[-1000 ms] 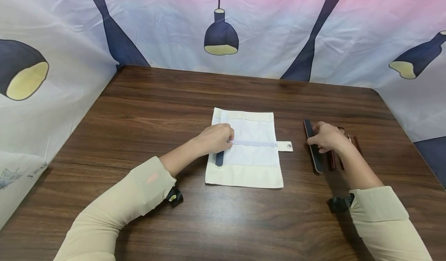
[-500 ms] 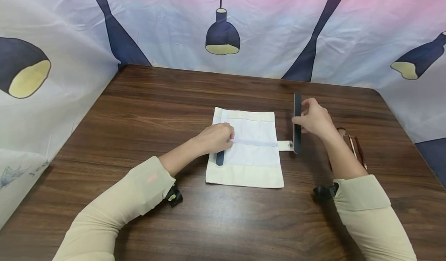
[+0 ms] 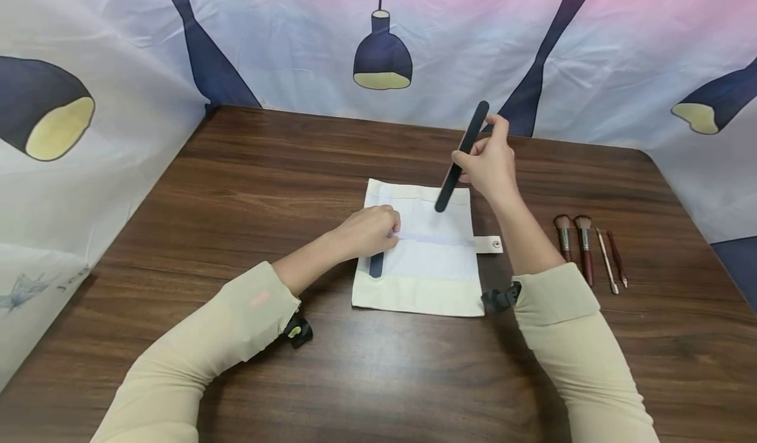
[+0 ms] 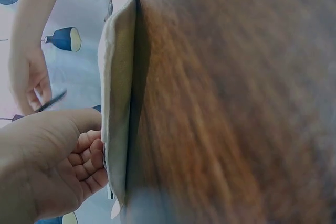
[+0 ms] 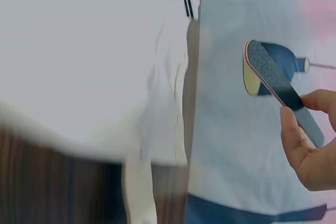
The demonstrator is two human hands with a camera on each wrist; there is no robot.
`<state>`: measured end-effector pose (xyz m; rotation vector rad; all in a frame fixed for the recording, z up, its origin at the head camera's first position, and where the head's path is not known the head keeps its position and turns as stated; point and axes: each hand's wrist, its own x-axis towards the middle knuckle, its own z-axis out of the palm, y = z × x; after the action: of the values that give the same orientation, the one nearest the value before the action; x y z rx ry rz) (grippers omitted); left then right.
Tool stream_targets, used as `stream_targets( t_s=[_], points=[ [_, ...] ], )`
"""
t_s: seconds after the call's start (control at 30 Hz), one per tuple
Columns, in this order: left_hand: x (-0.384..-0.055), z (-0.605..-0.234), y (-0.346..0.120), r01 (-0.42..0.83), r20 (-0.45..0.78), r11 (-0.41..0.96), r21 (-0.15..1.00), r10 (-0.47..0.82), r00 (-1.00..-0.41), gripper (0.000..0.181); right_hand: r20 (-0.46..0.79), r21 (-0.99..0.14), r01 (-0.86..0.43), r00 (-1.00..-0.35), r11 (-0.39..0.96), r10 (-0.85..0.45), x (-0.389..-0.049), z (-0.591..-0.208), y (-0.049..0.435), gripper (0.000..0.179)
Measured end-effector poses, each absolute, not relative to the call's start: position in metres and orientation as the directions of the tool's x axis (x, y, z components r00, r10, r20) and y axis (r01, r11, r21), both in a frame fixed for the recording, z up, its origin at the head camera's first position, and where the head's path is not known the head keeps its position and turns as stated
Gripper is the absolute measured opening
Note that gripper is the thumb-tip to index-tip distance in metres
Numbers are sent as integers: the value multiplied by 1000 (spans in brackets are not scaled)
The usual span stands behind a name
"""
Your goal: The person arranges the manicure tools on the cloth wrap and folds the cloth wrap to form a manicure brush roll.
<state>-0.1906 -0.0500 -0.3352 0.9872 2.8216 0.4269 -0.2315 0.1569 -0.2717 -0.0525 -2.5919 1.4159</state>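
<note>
A white roll-up cloth pouch (image 3: 437, 294) lies spread on the table, a pale strip running across its middle. My left hand (image 3: 368, 231) rests on its left part with curled fingers, gripping at the strip; the fingertips are partly hidden. Under that hand, a dark nail file (image 3: 376, 265) lies on the pouch, its middle covered. My right hand (image 3: 489, 164) pinches another black nail file (image 3: 449, 183) between thumb and fingers, holding it tilted above the pouch's far right corner. In the right wrist view this file (image 5: 265, 66) shows a rough dark face and a pale, red-lined edge.
On the wooden table (image 3: 378, 390), right of the pouch, lie two brushes (image 3: 584, 246) with dark red handles, a thin pale tool (image 3: 607, 262) and a thin reddish-brown tool (image 3: 617, 259). A snap tab (image 3: 488, 244) sticks out rightward from the pouch. A printed cloth (image 3: 296, 48) hangs behind.
My right hand has lifted the black nail file off the table and carried it left and away from me, over the pouch, tilting it. My left hand has stayed in place.
</note>
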Motion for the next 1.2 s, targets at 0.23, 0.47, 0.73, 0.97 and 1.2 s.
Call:
stream_targets(
  t_s=[0.23, 0.47, 0.73, 0.97, 1.2],
  points=[
    [-190, -336, -49, 587, -22, 749, 307, 623, -782, 8, 192, -895, -110, -970, 433, 151, -238, -285, 128, 81],
    [-190, -336, -48, 573, -20, 751, 327, 612, -791, 7, 163, -888, -85, -977, 452, 136, -239, -301, 111, 85],
    [-187, -337, -48, 580, -13, 746, 326, 617, -787, 7, 99, -884, -37, -989, 466, 110, -238, -309, 107, 88],
    [-185, -337, -48, 583, -9, 746, 324, 618, -786, 6, -54, -838, 64, -998, 542, 34, -239, -312, 106, 92],
    [-184, -340, -47, 583, -15, 745, 325, 620, -784, 6, -150, -811, 113, -989, 574, -17, -240, -317, 108, 92]
  ],
)
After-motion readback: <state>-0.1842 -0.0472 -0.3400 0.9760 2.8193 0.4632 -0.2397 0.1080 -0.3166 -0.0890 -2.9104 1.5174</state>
